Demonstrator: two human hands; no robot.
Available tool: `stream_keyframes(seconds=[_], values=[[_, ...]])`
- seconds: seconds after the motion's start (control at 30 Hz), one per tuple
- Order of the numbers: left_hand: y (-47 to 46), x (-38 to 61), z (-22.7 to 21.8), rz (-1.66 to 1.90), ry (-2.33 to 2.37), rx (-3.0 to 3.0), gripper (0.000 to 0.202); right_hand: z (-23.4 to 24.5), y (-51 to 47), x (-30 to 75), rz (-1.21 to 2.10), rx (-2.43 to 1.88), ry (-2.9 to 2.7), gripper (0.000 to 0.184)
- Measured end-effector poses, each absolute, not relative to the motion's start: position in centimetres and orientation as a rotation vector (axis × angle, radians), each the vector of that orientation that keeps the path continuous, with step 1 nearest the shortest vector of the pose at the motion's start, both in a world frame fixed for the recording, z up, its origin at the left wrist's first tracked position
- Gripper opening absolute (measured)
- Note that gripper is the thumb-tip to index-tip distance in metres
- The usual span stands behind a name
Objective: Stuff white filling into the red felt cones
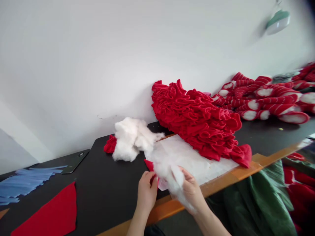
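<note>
My left hand (147,192) is closed on a small red fabric piece (149,165) at the table's front edge. My right hand (191,191) pinches a tuft of white stuffing (169,175) right beside it, against the red piece. A larger clump of white stuffing (130,139) lies on the black table (105,186) behind my hands. A translucent white sheet (194,160) lies just beyond my right hand.
A big heap of red fabric pieces (199,119) rests on the sheet. Finished red-and-white striped items (261,96) pile up at the far right. Blue strips (24,182) and a flat red piece (51,214) lie at left. Green cloth (258,200) hangs below the table edge.
</note>
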State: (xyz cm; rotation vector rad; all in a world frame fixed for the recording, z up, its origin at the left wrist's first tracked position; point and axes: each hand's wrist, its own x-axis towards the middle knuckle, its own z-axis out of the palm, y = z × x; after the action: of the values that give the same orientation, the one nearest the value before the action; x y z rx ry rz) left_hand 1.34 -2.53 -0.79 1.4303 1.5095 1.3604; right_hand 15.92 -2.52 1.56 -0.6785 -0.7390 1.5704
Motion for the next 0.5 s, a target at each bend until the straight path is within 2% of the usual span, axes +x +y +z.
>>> stream_keyframes(seconds=[0.1,0.23,0.33,0.5], values=[[-2.5,1.6,-1.7,1.332,1.504,1.260,0.007,1.5,-2.8,16.9,1.596,-0.725,-0.560,0.040],[-2.6,2.4,-1.2,1.363,1.431,1.220,0.005,0.4,-3.2,16.7,1.600,-0.745,-0.799,0.025],[-3.1,2.8,-0.3,1.431,1.356,1.145,0.014,-1.2,-2.7,15.4,1.447,-0.745,-1.045,0.013],[-4.0,2.3,-0.4,1.465,1.396,0.991,0.022,-2.4,-1.5,14.6,0.992,-0.916,-1.620,0.040]])
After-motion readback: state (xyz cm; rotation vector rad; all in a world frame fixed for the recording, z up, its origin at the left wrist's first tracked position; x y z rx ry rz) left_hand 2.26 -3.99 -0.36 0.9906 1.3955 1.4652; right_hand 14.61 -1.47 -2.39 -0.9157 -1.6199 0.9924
